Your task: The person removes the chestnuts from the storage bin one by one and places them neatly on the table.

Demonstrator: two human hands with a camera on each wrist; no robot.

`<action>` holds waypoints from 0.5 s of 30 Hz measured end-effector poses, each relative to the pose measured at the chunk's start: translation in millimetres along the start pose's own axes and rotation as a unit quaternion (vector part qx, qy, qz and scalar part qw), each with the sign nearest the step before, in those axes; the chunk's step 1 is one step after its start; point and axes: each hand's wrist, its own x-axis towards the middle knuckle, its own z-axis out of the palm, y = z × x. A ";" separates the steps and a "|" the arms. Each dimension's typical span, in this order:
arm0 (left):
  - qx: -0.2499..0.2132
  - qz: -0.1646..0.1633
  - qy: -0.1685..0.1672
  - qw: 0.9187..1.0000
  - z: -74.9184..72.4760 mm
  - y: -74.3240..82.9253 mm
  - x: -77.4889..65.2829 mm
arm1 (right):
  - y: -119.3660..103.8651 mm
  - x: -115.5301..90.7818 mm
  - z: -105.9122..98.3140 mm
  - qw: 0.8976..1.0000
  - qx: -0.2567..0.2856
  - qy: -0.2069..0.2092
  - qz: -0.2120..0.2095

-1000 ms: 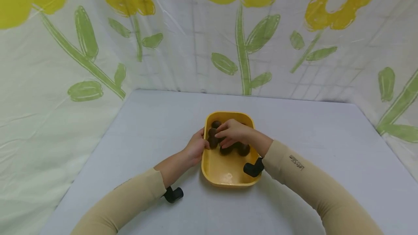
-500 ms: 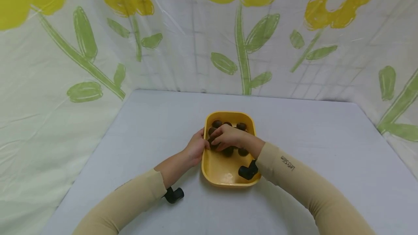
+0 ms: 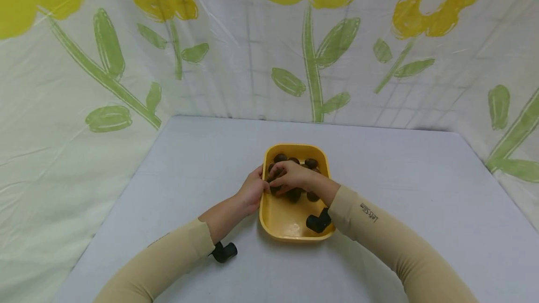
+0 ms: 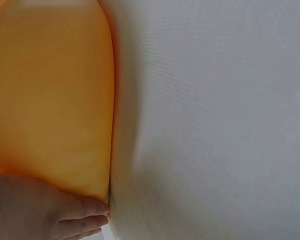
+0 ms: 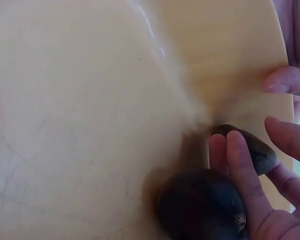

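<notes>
Free tray floor nearside, dark lumps beyond

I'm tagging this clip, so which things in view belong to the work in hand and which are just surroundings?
Part of the work:
Yellow tray, its side gripped by the left hand
Dark rounded pieces in the tray
Right hand, fingers on one piece

Just around it:
Pale table under the tray
Flowered sheet behind the table
Black devices at the wrists
Beige sleeves

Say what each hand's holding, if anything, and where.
Left hand: yellow tray, by its left rim, thumb over. Right hand: fingers touch a dark oval piece; hold can't be told.
</notes>
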 end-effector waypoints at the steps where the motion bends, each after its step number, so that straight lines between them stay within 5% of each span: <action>1: -0.001 0.002 0.000 1.000 -0.1 0.0 0.0 | -0.2 0.1 0.1 1.000 0.000 0.001 0.000; 15: 0.000 0.004 -0.003 1.000 -1.3 -0.7 0.1 | -9.9 -7.8 -12.6 0.999 -0.032 0.011 -0.030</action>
